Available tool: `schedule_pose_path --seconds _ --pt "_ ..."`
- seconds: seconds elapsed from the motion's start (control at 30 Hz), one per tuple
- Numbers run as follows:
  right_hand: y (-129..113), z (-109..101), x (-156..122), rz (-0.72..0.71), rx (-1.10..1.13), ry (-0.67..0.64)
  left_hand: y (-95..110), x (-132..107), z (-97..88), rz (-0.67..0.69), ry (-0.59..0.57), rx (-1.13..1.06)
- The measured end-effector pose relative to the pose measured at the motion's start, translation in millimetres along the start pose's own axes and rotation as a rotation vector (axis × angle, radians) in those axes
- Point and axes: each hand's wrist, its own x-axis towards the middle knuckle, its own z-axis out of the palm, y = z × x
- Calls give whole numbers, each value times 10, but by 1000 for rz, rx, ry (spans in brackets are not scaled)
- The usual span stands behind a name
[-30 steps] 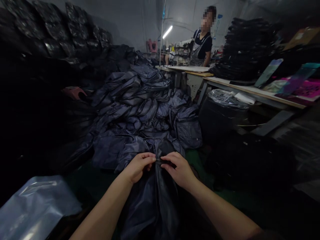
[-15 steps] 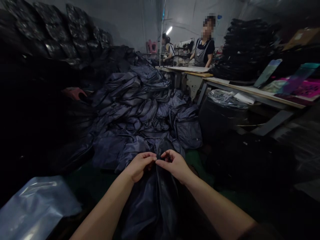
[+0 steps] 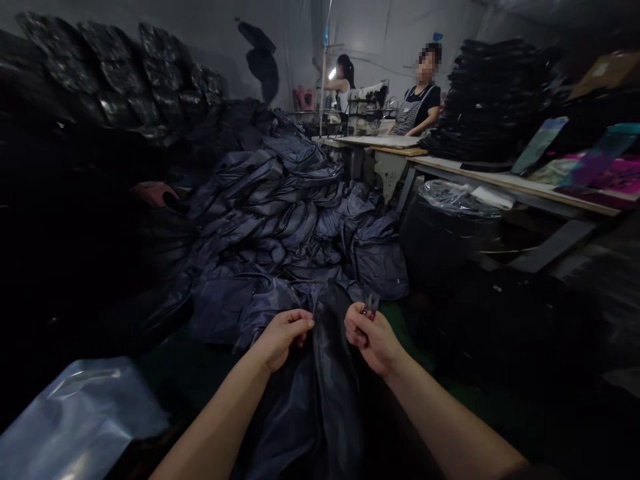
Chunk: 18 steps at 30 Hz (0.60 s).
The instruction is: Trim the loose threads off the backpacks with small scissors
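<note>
A dim workshop walled in grey sheeting, seen from the head camera, with a long fluorescent light far off. A person at a sewing machine (image 3: 343,83) and a co-worker in a checked apron (image 3: 417,113) work at the far end. Tall stacks of glossy black packaged goods (image 3: 100,73) rise on the left, and a pile of folded black fabric goods (image 3: 490,100) sits on a wood-edged worktable (image 3: 510,180). A black bin lined with clear plastic (image 3: 445,233) stands under that table, and a crumpled translucent plastic bag (image 3: 80,420) lies at lower left. A large heap of dark navy nylon pieces (image 3: 265,227) fills the middle of the floor.

In front of the person, a shiny dark navy nylon piece (image 3: 333,360) runs up between the hands. The left hand (image 3: 283,337) is curled almost closed and appears to pinch its edge. The right hand (image 3: 373,340) has moved just clear of the cloth, curled around a small metal tool with a red mark (image 3: 371,305), its tip pointing up and away. The exact kind of tool is too small to tell.
</note>
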Motion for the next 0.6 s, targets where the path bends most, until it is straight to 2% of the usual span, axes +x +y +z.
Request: schedule_pose_path --seconds 0.07,0.1,0.23,0.3,0.37,0.43,0.5,0.6 --pt "-27 -114 -21 -29 20 16 -13 3 -12 4 -3 -2" --pt "-38 -188 -20 -45 5 74 -20 5 -17 7 -4 -5" --pt "-37 -481 18 -83 -134 457 -45 18 -24 6 -6 -9" --pt "-8 -505 19 -54 -169 527 -45 22 -18 6 -9 -4" --pt "33 -397 6 6 -231 438 -33 21 -7 9 -17 5" --pt "71 -203 4 38 -342 266 -17 16 4 17 -23 19" --pt "102 -12 30 -3 -472 125 -7 8 10 28 -22 36" --pt "142 130 87 -130 -614 89 -16 1 9 53 -14 60"
